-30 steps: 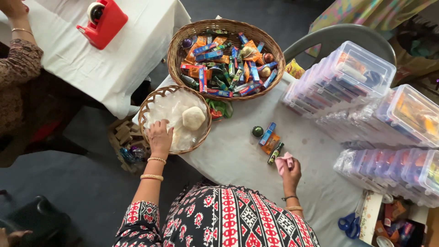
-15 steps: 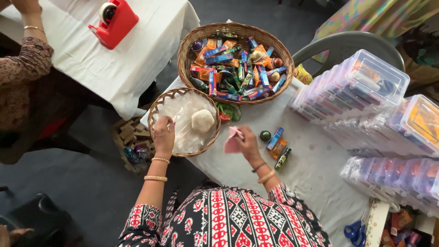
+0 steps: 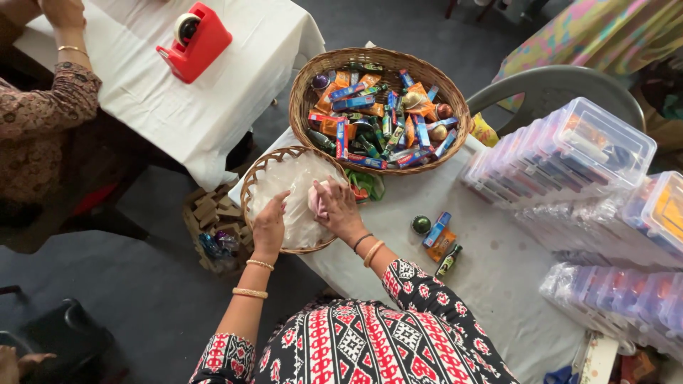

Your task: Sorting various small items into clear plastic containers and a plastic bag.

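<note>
Two baskets stand on the white table (image 3: 512,299). Beyond both hands is the big basket (image 3: 307,92), full of coloured packets. Under the hands is the small basket (image 3: 250,186) with clear bags. Left hand (image 3: 269,227) lies flat on the bags, holding nothing. Right hand (image 3: 340,208) holds a pink item (image 3: 315,202) over them.

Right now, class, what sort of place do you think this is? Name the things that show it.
Probably a hall or community room set up for packing gift baskets: cloth-covered tables, a large wicker basket of small wrapped items, stacked clear plastic boxes and a red tape dispenser.
</note>
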